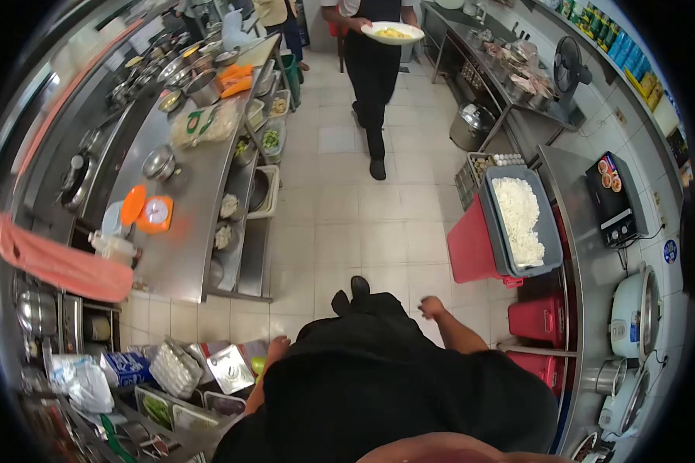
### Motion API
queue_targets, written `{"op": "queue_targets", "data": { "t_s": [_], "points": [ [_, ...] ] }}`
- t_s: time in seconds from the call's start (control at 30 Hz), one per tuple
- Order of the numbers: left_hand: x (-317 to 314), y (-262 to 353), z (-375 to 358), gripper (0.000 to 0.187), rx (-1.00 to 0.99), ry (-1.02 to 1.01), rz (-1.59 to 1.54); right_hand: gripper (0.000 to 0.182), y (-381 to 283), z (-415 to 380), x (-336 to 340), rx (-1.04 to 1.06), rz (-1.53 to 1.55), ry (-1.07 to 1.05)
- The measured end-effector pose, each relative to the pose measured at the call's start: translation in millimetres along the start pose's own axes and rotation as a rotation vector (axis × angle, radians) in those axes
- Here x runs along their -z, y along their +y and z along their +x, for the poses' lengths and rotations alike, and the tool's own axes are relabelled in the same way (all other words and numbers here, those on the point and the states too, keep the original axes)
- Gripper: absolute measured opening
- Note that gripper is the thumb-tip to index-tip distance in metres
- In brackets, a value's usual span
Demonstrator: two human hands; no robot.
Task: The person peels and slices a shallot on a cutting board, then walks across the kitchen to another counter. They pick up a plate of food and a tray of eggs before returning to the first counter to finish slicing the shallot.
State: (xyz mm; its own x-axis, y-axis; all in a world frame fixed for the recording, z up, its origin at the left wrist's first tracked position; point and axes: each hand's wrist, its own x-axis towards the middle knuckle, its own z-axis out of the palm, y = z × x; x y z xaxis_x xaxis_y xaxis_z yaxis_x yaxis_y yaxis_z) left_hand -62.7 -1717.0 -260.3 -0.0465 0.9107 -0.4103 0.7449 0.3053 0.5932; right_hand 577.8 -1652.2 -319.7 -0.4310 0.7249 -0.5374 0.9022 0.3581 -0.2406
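I stand on the tiled kitchen floor [340, 231], dressed in black, one shoe [359, 287] showing ahead of me. My left hand [278, 346] hangs at my side near the metal containers [232, 369] of a lower-left counter, holding nothing. Out to the right, my right hand [432, 307] is loosely curled and empty, near a red bin [471, 251].
A person in black trousers [373, 85] walks toward me carrying a white plate [393, 32] of food. A steel counter [189, 224] with bowls and an orange scale [154, 212] runs on the left. A grey tub of white rice [519, 220] and rice cookers [635, 312] stand on the right.
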Motion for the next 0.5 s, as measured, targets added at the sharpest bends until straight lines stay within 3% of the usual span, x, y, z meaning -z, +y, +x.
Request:
{"op": "queue_targets", "data": {
  "t_s": [0.03,0.07,0.1,0.13,0.17,0.2,0.23,0.33,0.37,0.43,0.5],
  "points": [
    [-8.1,-25.3,17.2,0.039,-0.041,-0.017,0.004,0.024,0.8,30.8,45.5,0.124,-0.255,-0.011],
    [7.5,-0.4,23.8,0.039,-0.082,-0.035,0.007,0.022,-8.1,57.6,95.8,-0.222,0.316,-0.011],
    [10.8,-7.5,32.1,0.039,-0.074,-0.056,0.045,0.024,7.9,100.5,113.7,-0.104,0.299,-0.003],
    [16.6,-10.4,44.2,0.039,-0.020,-0.072,0.026,0.026,9.8,137.3,145.8,-0.156,0.256,0.025],
    [26.7,-6.2,55.6,0.039,0.031,-0.088,0.002,0.028,3.5,158.4,188.3,-0.144,0.292,0.126],
    [39.7,4.6,67.6,0.039,0.088,-0.105,-0.029,0.029,5.3,191.5,203.9,-0.049,0.233,0.354],
    [51.1,14.4,78.3,0.039,0.142,-0.122,-0.065,0.031,10.2,227.6,222.1,-0.102,0.246,0.245],
    [77.3,50.4,126.9,0.039,0.244,-0.156,-0.159,0.035,6.4,294.8,285.4,-0.128,0.359,0.238],
    [85.5,64.0,147.8,0.039,0.256,-0.171,-0.174,0.039,-8.7,293.6,322.6,-0.152,0.383,0.201],
    [100.5,83.8,186.8,0.039,0.275,-0.202,-0.194,0.042,-17.5,316.1,339.3,-0.163,0.639,0.320],
    [112.6,91.3,229.7,0.039,0.275,-0.246,-0.193,0.044,-28.4,301.4,361.7,-0.211,0.749,0.249]
  ]
}}
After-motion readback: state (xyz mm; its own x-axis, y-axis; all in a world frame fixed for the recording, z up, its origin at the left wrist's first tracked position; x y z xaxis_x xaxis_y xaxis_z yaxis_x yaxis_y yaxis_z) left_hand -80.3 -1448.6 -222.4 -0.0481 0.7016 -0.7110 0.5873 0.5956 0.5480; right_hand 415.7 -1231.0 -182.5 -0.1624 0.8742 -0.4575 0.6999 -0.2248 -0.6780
